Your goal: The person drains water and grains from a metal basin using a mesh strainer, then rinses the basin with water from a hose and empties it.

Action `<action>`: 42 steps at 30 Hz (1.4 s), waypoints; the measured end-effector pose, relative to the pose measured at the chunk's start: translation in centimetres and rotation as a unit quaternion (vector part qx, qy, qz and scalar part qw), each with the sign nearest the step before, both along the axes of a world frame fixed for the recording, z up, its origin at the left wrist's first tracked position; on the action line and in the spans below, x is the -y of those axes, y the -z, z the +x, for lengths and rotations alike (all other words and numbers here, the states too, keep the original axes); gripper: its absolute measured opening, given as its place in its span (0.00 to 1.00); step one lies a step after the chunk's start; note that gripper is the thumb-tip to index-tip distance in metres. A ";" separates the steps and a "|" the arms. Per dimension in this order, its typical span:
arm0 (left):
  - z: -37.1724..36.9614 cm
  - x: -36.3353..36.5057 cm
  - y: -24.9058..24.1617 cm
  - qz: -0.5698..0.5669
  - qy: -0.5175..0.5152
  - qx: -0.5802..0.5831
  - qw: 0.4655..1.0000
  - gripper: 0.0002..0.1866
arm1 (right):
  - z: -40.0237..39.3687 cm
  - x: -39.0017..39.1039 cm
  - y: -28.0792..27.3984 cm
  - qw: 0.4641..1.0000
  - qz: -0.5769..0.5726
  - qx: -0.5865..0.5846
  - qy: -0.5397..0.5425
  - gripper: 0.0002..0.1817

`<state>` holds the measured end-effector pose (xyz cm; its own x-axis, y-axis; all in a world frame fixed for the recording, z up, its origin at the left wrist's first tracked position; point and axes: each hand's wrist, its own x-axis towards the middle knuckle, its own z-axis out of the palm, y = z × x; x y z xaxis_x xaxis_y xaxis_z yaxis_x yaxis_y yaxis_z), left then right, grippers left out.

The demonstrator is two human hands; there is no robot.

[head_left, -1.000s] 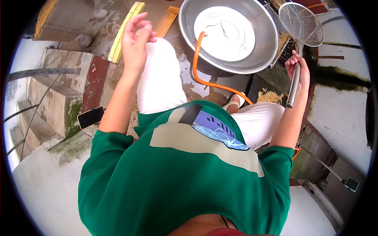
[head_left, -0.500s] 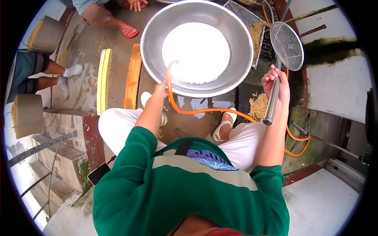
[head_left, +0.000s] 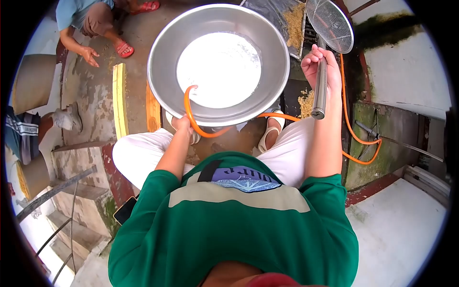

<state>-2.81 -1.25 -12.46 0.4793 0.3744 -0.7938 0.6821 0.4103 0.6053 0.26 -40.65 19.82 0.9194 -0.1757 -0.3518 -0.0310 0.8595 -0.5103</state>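
Observation:
A wide metal basin (head_left: 165, 52) lies in front of my feet, its bottom glaring white with what looks like liquid. My left hand (head_left: 181, 124) grips the near left rim, its fingers partly hidden by the basin. Beside that hand, an orange hose (head_left: 189, 111) bends over the rim, and its end lies inside the basin. My right hand (head_left: 325, 67) is closed around the metal handle of a round mesh strainer (head_left: 331, 25). The strainer is held up to the right of the basin, mesh end away from me.
A yellow plank (head_left: 119, 100) and an orange-brown plank (head_left: 153, 112) lie left of the basin. Grain-like material (head_left: 306, 103) is heaped on the right. A person (head_left: 98, 21) in red sandals crouches at upper left; another person's leg (head_left: 45, 125) shows below. Concrete steps (head_left: 79, 162) stand left.
The basin has shifted left and toward me, overlapping the orange-brown plank and part of the hose. The strainer stays in my right hand. The crouching person's arm now reaches lower.

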 end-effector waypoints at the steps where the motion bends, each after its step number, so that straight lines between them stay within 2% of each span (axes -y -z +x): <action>1: -1.0 1.1 -3.2 -0.049 0.085 -0.068 0.993 0.10 | -0.1 -0.2 0.1 1.000 0.006 0.018 -0.007 0.04; 2: -2.1 2.0 -3.7 -0.055 0.099 -0.081 0.990 0.11 | 0.1 0.0 0.3 1.000 0.010 0.006 -0.010 0.07; 6: -2.8 3.3 -3.1 -0.094 0.183 -0.159 0.966 0.13 | -0.2 0.0 0.6 1.000 -0.004 0.008 -0.011 0.07; 9: -1.7 2.4 -2.4 -0.042 0.226 -0.130 0.964 0.13 | -0.8 0.0 0.2 1.000 -0.022 0.000 -0.019 0.06; 10: -0.9 1.7 -1.6 -0.060 0.210 -0.132 0.967 0.13 | -1.0 0.1 0.2 0.999 -0.022 0.005 -0.023 0.07; 11: -0.2 1.3 -3.1 -0.094 0.232 -0.129 0.960 0.15 | -1.2 0.1 0.0 1.000 -0.020 -0.001 -0.024 0.06; 13: 0.1 0.8 -4.0 -0.089 0.233 -0.117 0.961 0.21 | -1.5 0.5 0.2 0.999 -0.026 0.013 -0.031 0.05; 14: 0.1 1.4 -5.9 -0.087 0.233 -0.118 0.961 0.21 | -1.4 0.8 0.4 0.999 -0.024 0.012 -0.030 0.05; 16: -0.2 3.1 -9.5 0.033 0.288 -0.177 0.941 0.29 | -1.3 1.3 1.0 0.998 -0.039 0.018 -0.036 0.04; 17: -0.5 3.7 -10.5 0.036 0.289 -0.176 0.940 0.29 | -1.2 1.2 1.0 0.999 -0.037 0.020 -0.034 0.04; 20: -1.3 4.7 -12.0 0.126 0.282 -0.057 0.950 0.35 | -1.2 0.6 1.1 0.999 -0.042 0.022 -0.011 0.04; 21: -0.7 4.3 -12.1 0.121 0.278 -0.046 0.952 0.34 | -1.5 0.4 1.1 0.998 -0.060 0.015 -0.007 0.04; 23: -0.3 5.8 -15.5 0.118 0.277 0.008 0.953 0.30 | -1.2 0.0 1.7 0.997 -0.076 0.011 -0.027 0.05; 24: 0.0 7.8 -19.6 0.120 0.279 0.054 0.951 0.28 | -1.2 -0.3 2.0 0.994 -0.082 0.035 -0.062 0.07; 26: 1.1 9.1 -22.5 -0.105 0.352 0.169 0.915 0.26 | -0.9 -1.7 2.5 0.987 -0.137 0.004 -0.087 0.09; 27: 0.8 10.6 -26.8 -0.194 0.413 0.190 0.869 0.28 | -1.1 -2.6 2.4 0.979 -0.168 -0.004 -0.112 0.10; 30: -0.3 13.3 -34.3 -0.386 0.521 0.165 0.743 0.36 | -1.2 -5.1 2.7 0.971 -0.193 0.004 -0.139 0.13; 31: -0.9 14.0 -35.8 -0.410 0.502 0.153 0.746 0.31 | -1.3 -5.6 2.1 0.968 -0.197 0.005 -0.156 0.14; 34: -2.5 15.1 -35.4 -0.398 0.428 0.129 0.801 0.18 | -1.1 -6.3 1.6 0.966 -0.178 0.056 -0.181 0.17; 37: -3.3 14.8 -35.9 -0.345 0.419 0.173 0.822 0.16 | -0.8 -6.6 1.6 0.933 -0.264 0.071 -0.233 0.19; 41: -2.4 11.5 -36.4 -0.274 0.412 0.212 0.843 0.17 | -0.7 -6.8 1.6 0.913 -0.345 0.006 -0.219 0.19; 42: -2.4 10.4 -36.3 -0.247 0.423 0.220 0.843 0.17 | -0.9 -6.6 1.6 0.896 -0.399 -0.001 -0.194 0.19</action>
